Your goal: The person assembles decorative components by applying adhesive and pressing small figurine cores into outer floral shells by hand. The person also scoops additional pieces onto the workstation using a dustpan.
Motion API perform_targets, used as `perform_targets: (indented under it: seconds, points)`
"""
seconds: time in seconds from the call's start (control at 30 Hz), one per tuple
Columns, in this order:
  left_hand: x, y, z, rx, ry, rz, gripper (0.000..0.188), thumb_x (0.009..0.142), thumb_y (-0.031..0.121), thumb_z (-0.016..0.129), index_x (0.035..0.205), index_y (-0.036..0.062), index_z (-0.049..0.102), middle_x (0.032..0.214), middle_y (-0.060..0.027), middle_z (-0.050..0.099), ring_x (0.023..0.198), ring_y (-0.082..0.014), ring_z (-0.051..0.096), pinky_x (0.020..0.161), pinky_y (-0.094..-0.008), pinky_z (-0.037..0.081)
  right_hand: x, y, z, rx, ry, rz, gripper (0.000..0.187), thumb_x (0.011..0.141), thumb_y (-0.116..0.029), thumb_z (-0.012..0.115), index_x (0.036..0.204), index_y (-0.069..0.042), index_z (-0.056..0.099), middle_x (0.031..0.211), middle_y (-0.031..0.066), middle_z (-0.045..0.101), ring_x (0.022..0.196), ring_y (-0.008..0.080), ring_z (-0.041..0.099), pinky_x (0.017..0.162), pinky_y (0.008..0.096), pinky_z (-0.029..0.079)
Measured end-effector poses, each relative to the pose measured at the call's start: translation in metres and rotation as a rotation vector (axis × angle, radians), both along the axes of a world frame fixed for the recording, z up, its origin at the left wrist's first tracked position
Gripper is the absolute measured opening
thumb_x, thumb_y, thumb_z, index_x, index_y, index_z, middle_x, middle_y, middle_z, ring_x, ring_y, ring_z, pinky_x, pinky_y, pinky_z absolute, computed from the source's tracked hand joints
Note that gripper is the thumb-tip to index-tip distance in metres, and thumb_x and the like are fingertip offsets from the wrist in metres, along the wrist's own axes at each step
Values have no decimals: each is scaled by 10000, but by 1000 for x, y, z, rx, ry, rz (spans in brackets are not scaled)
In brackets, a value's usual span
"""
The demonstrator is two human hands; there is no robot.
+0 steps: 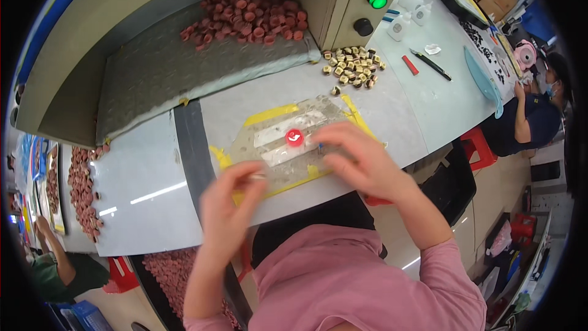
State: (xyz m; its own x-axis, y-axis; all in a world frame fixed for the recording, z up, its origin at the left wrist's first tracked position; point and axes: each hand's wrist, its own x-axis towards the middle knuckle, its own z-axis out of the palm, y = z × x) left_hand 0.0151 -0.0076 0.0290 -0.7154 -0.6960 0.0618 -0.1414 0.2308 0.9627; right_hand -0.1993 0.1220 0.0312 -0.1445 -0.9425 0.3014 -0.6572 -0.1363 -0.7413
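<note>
A small round bright red piece (294,138) with a white mark on top rests on a clear strip stuck to the taped work mat (288,178). My right hand (361,162) hovers just right of it, thumb and fingers apart, with nothing visible between them. Nearer me and to the left, my left hand (228,205) is pinched. A small pale thing shows at its fingertips, too blurred to name. Both hands are smeared a little by motion.
Dull red cup-shaped pieces (251,18) are heaped on the machine's grey bed (184,67). Several cream-and-dark pieces (352,66) lie at back right, near a black pen (432,65) and white bottles (399,26). More red pieces (84,190) lie left. Co-workers sit at both sides.
</note>
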Motion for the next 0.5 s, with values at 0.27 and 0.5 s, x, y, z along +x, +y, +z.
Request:
perform_targets:
  seconds: [0.27,0.5]
  points:
    - [96,-149,-4,-1075,-599,413,154,877,103,560,1006,25,590,1045,-125,563,988,-282,530,850,-368,424,-77,-20,-7,-87,172,-265,201,829,-39,563,1029,-48,583,998,126,574,937,300,561,812,346,469]
    - [38,-159,3,-1083,-391,299,242,902,114,551,1127,31,581,1094,-133,565,1044,-287,522,906,-372,397,-86,-6,-3,-86,344,-208,156,824,-52,573,978,-31,567,955,112,584,893,281,579,778,352,481]
